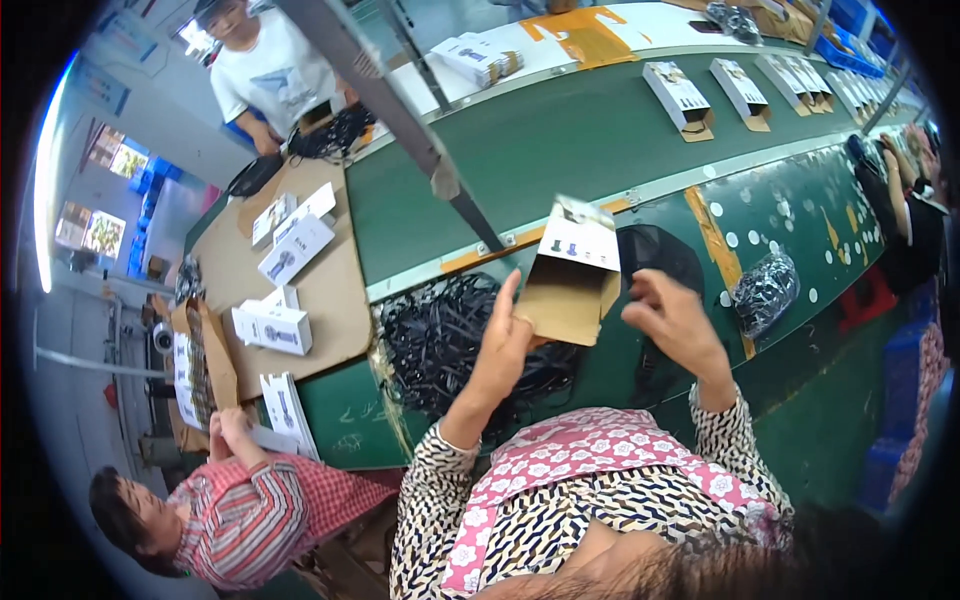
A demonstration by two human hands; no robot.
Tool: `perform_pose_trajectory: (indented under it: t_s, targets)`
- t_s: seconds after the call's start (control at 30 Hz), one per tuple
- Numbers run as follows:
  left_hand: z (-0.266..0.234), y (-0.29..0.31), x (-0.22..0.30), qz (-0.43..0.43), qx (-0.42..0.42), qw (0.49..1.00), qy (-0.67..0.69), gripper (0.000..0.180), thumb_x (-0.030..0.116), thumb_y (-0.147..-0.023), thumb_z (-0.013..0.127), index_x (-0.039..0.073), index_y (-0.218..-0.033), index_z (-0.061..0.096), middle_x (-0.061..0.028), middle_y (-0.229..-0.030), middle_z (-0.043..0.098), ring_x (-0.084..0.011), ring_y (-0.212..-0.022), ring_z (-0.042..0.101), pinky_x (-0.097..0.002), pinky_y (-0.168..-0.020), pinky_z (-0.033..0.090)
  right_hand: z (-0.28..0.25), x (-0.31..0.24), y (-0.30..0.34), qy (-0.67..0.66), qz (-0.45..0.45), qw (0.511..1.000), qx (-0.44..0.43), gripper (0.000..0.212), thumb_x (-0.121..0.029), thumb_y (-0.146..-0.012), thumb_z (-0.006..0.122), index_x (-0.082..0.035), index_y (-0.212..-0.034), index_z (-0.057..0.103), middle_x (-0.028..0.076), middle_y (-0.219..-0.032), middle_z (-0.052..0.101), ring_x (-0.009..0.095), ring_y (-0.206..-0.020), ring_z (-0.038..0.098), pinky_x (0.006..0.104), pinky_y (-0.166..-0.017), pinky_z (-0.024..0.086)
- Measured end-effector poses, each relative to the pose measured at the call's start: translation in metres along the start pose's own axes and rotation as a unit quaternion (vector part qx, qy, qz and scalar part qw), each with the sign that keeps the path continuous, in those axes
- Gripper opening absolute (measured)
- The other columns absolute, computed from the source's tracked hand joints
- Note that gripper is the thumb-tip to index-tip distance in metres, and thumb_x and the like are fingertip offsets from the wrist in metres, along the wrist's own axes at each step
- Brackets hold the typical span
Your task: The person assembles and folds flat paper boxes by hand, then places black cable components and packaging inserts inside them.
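Left hand [503, 345] has the open box [570, 290] by its left side, palm against the wall, thumb pointing up. Right hand [678, 320] is just off the box's right side, fingers half curled. Can't tell if it touches the box or pinches anything.

Box is in front of the person's chest, above the table [345, 420]: white printed outside, bare brown inside, open end toward the wearer, brown flap hanging down. Interior is shadowed, contents can't be made out.

Under and left of it: heap of black straps [430, 335], loose on the table. Behind the right hand: black mesh item [660, 255]. Further right: clear plastic bag [766, 293] with something dark inside.

Green belt [540, 145] carries a spaced line of white boxes [678, 92], the nearer ones with brown end flaps out toward this side.

Left side: cardboard sheet [335, 290] with several white cartons [275, 328] lying on it, some stacked. Below that, a brown case [216, 352] packed with upright white boxes; co-worker's hands [232, 425] are at its edge. Blue bin [850, 58] top right, contents too small to tell.
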State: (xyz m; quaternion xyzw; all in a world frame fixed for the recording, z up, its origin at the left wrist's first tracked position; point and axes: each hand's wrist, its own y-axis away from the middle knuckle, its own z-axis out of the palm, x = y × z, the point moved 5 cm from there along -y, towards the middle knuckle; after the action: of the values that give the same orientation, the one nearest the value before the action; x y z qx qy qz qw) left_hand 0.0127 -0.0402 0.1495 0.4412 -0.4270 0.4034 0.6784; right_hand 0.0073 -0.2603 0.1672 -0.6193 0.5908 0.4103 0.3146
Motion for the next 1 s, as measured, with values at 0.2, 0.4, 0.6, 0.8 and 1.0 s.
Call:
perform_pose_trajectory:
  t_s: [0.2,0.4,0.6,0.8,1.0]
  targets:
    - [0.039,-0.026,-0.063,0.011,-0.068,0.996,-0.049,0.070,0.001,-0.089,0.042,0.004,-0.142,-0.003,-0.0166,-0.120,0.045,-0.0185,-0.107,0.049,-0.0292,-0.092,0.039,0.036,0.076,-0.020,-0.100,0.033,0.972,0.211,0.040,-0.014,-0.088,0.051,0.002,-0.123,0.043,0.020,-0.095,0.060,0.025,-0.083,0.061,0.0327,-0.075,0.047]
    - [-0.001,-0.038,-0.115,-0.057,-0.070,0.994,-0.058,0.060,0.010,-0.089,0.052,0.003,-0.139,0.020,-0.0126,-0.110,0.055,-0.0154,-0.096,0.056,-0.0265,-0.083,0.045,-0.013,0.105,-0.102,0.012,0.004,0.961,0.275,0.030,-0.014,-0.090,0.044,0.005,-0.112,0.052,0.025,-0.090,0.060,0.034,-0.085,0.061,0.0359,-0.075,0.046]
    - [-0.054,-0.018,-0.143,-0.129,0.060,0.969,-0.204,0.037,0.012,-0.085,0.059,0.000,-0.118,0.050,-0.0117,-0.103,0.056,-0.0147,-0.080,0.060,-0.0263,-0.073,0.047,-0.045,0.118,-0.231,0.028,-0.046,0.968,0.244,0.047,-0.024,-0.091,0.048,0.001,-0.129,0.037,0.027,-0.106,0.055,0.036,-0.097,0.056,0.0367,-0.084,0.043]
    - [-0.062,-0.002,-0.167,-0.090,0.001,0.819,-0.567,0.065,0.013,-0.074,0.069,0.003,-0.129,0.037,-0.0193,-0.098,0.047,-0.0361,-0.081,0.055,-0.0402,-0.071,0.046,0.069,0.136,-0.170,0.285,-0.018,0.957,-0.053,0.024,-0.023,-0.082,0.056,0.000,-0.087,0.055,0.020,-0.096,0.058,0.034,-0.088,0.058,0.0416,-0.073,0.047]
    - [-0.058,-0.002,-0.176,-0.001,-0.006,0.828,-0.561,0.063,0.008,-0.074,0.066,0.002,-0.129,0.037,-0.0207,-0.093,0.050,-0.0382,-0.082,0.054,-0.0420,-0.071,0.045,0.156,0.148,-0.020,0.190,0.063,0.963,-0.179,0.020,-0.017,-0.083,0.057,0.001,-0.089,0.052,0.025,-0.077,0.060,0.042,-0.079,0.059,0.0494,-0.066,0.046]
